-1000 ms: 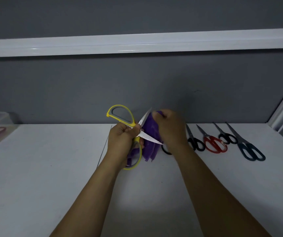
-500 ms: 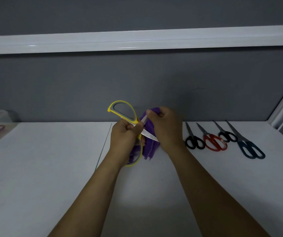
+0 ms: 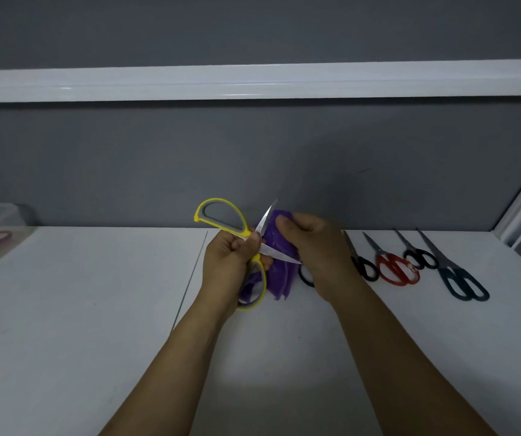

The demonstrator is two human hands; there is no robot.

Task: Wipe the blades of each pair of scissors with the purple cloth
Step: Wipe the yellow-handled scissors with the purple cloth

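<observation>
Purple cloth farther out along yellow scissors' blades, between right hand's fingers

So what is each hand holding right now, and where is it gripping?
Left hand grips the yellow scissors around the pivot, between handles and open blades. Right hand pinches the purple cloth at its upper part.

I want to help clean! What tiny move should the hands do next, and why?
Probably slide the purple cloth along a blade toward its tip: the left hand holds the yellow scissors open, and the right hand grips the cloth between the blades.
</observation>
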